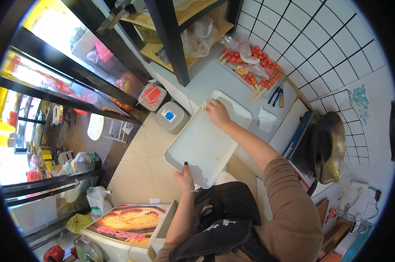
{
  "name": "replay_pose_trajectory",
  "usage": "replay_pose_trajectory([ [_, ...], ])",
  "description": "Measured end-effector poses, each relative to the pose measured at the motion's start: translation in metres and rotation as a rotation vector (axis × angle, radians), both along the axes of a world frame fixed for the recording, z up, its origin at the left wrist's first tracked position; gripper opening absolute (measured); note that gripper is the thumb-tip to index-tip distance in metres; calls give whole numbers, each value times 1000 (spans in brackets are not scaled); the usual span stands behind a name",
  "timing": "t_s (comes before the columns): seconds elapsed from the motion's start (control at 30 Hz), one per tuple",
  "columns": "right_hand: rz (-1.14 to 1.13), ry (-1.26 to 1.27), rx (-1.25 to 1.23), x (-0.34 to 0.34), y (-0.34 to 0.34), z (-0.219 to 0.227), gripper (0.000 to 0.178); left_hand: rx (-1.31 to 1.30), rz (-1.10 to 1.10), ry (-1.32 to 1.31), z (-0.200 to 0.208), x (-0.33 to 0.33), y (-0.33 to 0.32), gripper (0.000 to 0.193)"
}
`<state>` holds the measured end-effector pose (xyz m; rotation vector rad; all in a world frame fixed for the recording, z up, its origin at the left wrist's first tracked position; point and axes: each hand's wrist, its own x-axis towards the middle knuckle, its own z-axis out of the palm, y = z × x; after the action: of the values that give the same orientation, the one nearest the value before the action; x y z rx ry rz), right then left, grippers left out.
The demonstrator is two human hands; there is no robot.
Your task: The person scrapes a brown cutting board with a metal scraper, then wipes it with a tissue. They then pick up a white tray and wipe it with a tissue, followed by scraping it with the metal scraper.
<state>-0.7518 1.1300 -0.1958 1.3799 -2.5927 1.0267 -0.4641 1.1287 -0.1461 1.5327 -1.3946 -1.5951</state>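
A white rectangular tray (202, 142) is held out in front of me, tilted, its far end by the grey counter. My left hand (184, 178) grips the tray's near left rim, the thumb lying over the inner face. Inside the tray's far end, my right hand (217, 112) is bunched against the surface, fingers curled together. A small pale bit shows at its fingertips, too little to name. A few small brownish marks dot the tray's bottom. Beyond the tray, skewered red fruit (271, 78) lies on another tray on the counter.
Black-handled pliers (277, 96) and a crumpled white tissue (266, 118) lie on the counter (206, 76). A wok (330, 148) sits on a stove at right. Two lidded bins (172, 117) stand left of the tray. A shelf (180, 39) rises at the back.
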Motion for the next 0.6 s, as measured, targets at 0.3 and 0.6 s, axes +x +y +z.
replay_pose_trajectory([
  [0.3,-140,49,118,-17,-5,-5,8,-69,-60,-45,15,2,-2,17],
  [0.6,-93,301,176,-43,0,0,7,-33,4,4,14,-3,-5,15],
])
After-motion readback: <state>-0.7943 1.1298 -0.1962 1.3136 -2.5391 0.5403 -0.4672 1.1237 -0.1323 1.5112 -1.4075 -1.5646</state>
